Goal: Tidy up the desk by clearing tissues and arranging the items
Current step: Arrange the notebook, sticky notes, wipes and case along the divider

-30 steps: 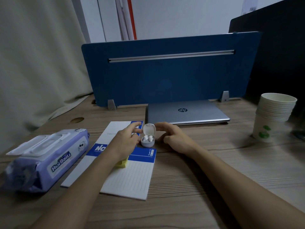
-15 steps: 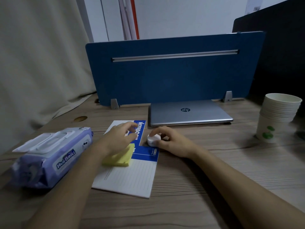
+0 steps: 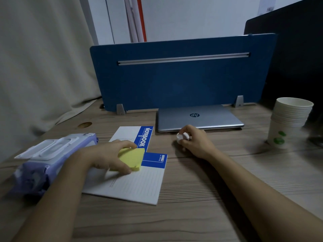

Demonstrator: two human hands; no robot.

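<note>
A white and blue notebook (image 3: 139, 182) lies on the wooden desk (image 3: 201, 198), and a yellow sticky-note pad (image 3: 132, 158) sits on it. My left hand (image 3: 108, 156) grips the pad between thumb and fingers. My right hand (image 3: 195, 142) holds a small white earbud case (image 3: 181, 137), closed, just off the notebook's right side in front of the laptop. A purple pack of wet wipes (image 3: 50, 163) lies at the left, beside my left forearm.
A closed silver laptop (image 3: 199, 117) lies against the blue desk divider (image 3: 181, 74). A stack of paper cups (image 3: 288, 123) stands at the right. A beige curtain (image 3: 35, 67) hangs at the left, and a dark screen rises behind the cups.
The earbud case went from open to closed, and my right hand carried it right, off the notebook. My left hand dropped back onto the yellow pad and gripped it.
</note>
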